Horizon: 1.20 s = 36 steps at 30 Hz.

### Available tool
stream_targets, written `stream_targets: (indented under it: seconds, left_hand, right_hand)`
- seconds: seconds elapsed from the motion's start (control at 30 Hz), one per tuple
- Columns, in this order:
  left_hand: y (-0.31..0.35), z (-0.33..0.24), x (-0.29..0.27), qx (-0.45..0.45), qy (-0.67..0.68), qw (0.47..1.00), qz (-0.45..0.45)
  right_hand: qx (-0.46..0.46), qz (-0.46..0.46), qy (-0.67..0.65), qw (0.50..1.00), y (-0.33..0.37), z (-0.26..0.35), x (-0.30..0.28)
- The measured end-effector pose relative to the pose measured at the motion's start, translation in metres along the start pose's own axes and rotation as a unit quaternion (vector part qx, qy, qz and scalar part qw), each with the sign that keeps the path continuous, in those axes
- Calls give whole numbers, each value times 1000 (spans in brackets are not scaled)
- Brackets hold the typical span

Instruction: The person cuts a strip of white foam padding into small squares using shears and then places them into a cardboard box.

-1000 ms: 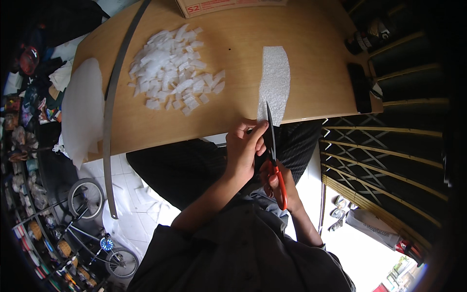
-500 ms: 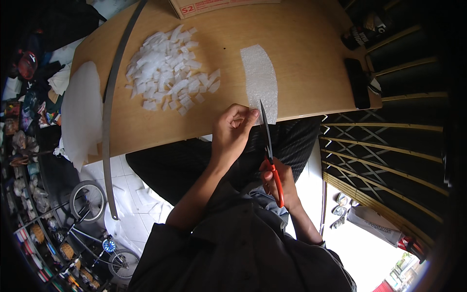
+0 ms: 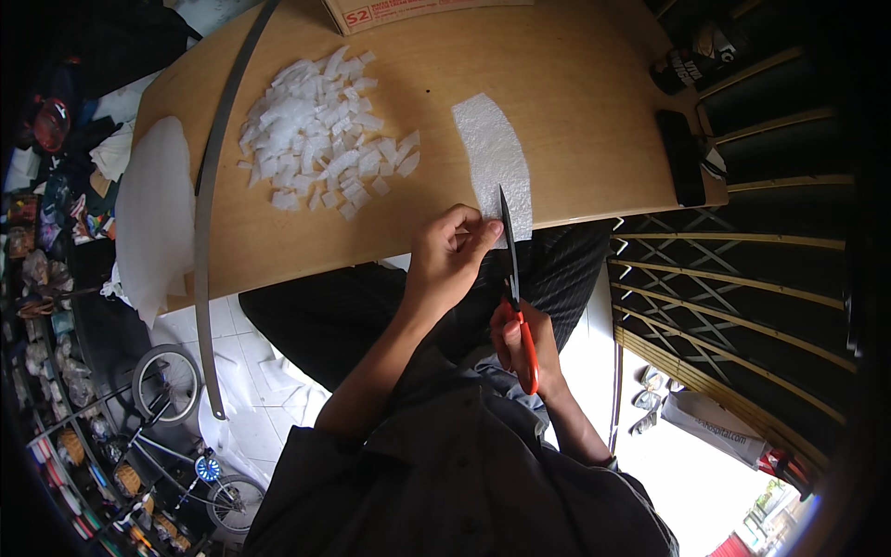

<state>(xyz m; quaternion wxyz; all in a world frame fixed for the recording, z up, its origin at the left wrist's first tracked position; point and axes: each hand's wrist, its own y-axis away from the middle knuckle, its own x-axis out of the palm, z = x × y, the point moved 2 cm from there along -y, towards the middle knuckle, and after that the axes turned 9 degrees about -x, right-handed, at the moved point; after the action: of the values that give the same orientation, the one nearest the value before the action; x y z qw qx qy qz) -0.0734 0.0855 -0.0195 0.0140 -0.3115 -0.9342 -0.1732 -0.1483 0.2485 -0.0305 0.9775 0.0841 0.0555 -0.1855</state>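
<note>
Dark grey cloth fills the bottom of the frame: a shirt (image 3: pixel 464 473), with black striped trousers (image 3: pixel 320 311) beyond it. Right of the lower centre, the right hand (image 3: pixel 543 343) is wrapped around the red handles of a pair of scissors (image 3: pixel 511 265), whose dark blades point up the frame, nearly together. Just left of the blades, the left hand (image 3: pixel 447 255) pinches the near end of a white foam strip (image 3: pixel 497 153) between thumb and fingers. The strip sits a little right of centre, curving up over a wooden worktop (image 3: pixel 594 130), its near end at the front edge. The blade tip lies over it; whether it is cutting cannot be told.

On the left of the worktop, a long grey flat bar (image 3: pixel 209 204) overhangs the front edge, beside a white sheet (image 3: pixel 158 204). Between bar and strip, toward the upper left of the frame, lies a heap of small white pieces (image 3: pixel 306 130). A black phone-like slab (image 3: pixel 680 158) rests near the right edge, and a cardboard box (image 3: pixel 427 11) stands at the top of the frame.
</note>
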Motion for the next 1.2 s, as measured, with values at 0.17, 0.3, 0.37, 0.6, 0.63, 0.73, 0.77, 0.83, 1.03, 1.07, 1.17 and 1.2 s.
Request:
stream_targets:
  seconds: [0.17,0.3,0.37,0.6,0.63,0.73,0.77,0.83,1.03,1.07,1.17,1.2]
  left_hand:
    - [-3,-7,-9,14,-35,999,-7]
    - [-6,-27,-9,64,-19,995,-78]
    - [-10,-30,-18,78,-59,993,-69]
    - [-15,-30,-31,44,-138,989,-20]
    - [-14,-31,-32,38,-151,988,-6]
    - [-12,-34,-31,27,-179,983,23]
    - [-11,-34,-28,28,-181,983,26]
    - [-9,-32,-27,27,-181,983,32]
    - [-5,-22,-25,61,-163,984,30]
    - [-5,-22,-26,60,-173,982,35]
    - [-5,-20,-34,2,-141,988,67]
    - [-6,-20,-36,-25,-119,989,81]
  right_hand:
    - [-16,16,21,1000,-8,5,-5]
    - [-36,12,40,998,-11,9,-3]
    - [-36,20,35,999,-12,10,-3]
    - [29,47,-11,998,-9,17,2]
    - [21,45,-5,999,-9,17,2]
    - [4,50,-72,996,-12,20,3]
    - [5,46,-67,997,-14,20,4]
    - [7,40,-59,997,-16,19,7]
    - [30,35,-55,997,-18,22,10]
    - [25,36,-46,998,-19,24,9]
    - [3,42,-1,999,-25,26,2]
    - [-9,46,25,999,-26,23,-2]
